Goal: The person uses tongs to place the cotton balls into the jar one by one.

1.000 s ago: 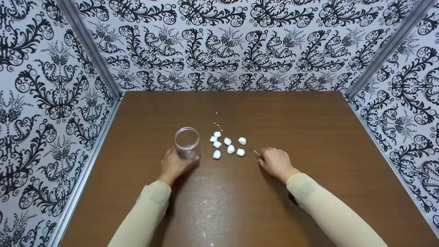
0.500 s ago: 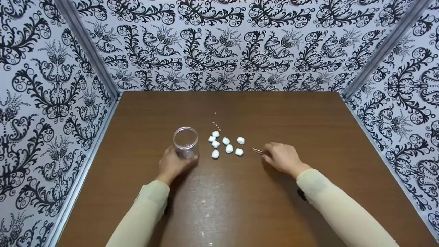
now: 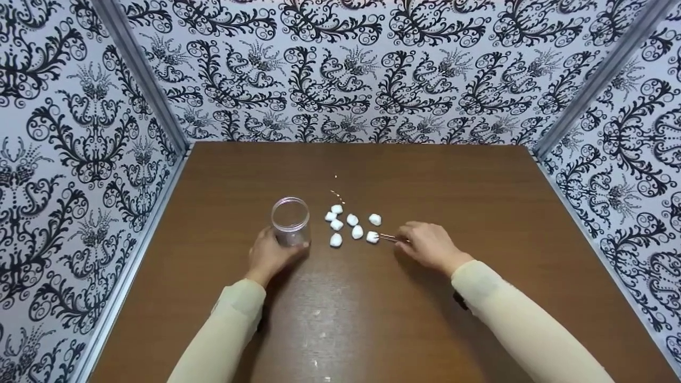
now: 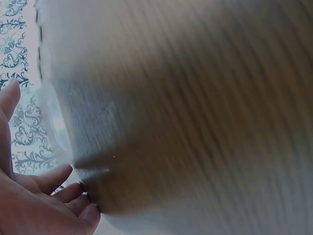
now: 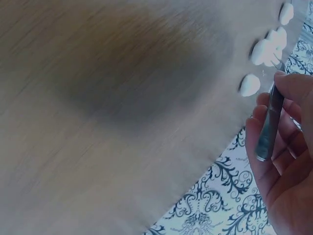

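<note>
My left hand [image 3: 270,254] holds the lower part of a clear, open-topped jar [image 3: 291,235], upright at the left. In my right hand [image 3: 430,246] I pinch slim metal tweezers [image 5: 270,127], pointed leftward, their tips at the near-right cotton ball [image 3: 372,238]; whether they squeeze it I can't tell. Of the eight white, rounded cotton balls between jar and tweezers, three crowd together at far left, one sits alone nearer me, two lie side by side in the middle, and another is at far right.
</note>
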{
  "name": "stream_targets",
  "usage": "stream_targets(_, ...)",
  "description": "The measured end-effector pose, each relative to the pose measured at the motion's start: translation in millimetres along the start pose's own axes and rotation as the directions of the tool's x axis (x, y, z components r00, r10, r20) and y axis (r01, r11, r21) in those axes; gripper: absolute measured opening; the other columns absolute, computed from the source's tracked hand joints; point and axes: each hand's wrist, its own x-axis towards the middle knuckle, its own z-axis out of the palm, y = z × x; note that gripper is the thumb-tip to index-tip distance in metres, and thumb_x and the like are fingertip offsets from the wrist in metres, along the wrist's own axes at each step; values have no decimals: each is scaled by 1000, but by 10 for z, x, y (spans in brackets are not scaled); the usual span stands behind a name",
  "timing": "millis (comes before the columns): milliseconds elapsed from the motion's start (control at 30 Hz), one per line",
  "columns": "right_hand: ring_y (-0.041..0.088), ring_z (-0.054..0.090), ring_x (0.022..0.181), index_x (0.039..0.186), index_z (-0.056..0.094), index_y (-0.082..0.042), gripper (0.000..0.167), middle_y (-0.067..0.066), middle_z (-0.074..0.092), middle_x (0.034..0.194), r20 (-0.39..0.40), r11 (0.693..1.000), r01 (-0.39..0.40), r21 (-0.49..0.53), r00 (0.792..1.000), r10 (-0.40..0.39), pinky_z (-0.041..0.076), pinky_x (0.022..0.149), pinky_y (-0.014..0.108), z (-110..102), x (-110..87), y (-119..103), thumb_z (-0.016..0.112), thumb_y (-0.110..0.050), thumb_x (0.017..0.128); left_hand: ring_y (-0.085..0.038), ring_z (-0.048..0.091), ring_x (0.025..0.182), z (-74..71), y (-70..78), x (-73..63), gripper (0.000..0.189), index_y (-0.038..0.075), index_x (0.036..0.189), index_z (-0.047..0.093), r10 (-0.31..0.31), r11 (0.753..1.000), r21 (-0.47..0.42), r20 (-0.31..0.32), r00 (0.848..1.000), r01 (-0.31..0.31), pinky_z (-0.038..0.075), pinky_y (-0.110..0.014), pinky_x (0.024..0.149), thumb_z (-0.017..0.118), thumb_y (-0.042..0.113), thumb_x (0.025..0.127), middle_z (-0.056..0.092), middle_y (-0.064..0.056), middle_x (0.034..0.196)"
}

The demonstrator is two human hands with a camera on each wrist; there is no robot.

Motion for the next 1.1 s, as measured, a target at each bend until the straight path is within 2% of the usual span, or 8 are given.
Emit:
stream_targets(300, 17, 62, 67, 92, 72, -15, 11, -4, 60, 81, -12, 997, 60, -44, 998, -60, 51, 55, 41, 84, 9, 0, 79, -22, 86, -39, 46, 130, 19, 0, 3, 90, 1, 140, 52, 3, 1000, 15, 4, 1000, -3, 31, -59, 105, 83, 53, 74, 48, -20, 144)
stream_targets(467, 18, 63, 68, 93, 72, -14, 12, -2, 61, 82, 8, 996, 67, -61, 998, -67, 52, 57, 43, 101, 2, -5, 78, -21, 87, -40, 46, 130, 21, -17, 1, 90, 0, 140, 51, 18, 998, 55, 8, 1000, -18, 32, -61, 104, 82, 54, 75, 48, -21, 143)
stream_targets(1100, 21, 64, 70, 94, 74, -12, 10, 0, 63, 83, 28, 999, 51, -20, 998, -50, 53, 58, 45, 139, 55, -6, 77, -17, 86, -40, 49, 127, 25, -33, 10, 91, 0, 139, 53, 17, 998, 53, -19, 1000, -16, 34, -61, 101, 82, 55, 73, 51, -21, 140)
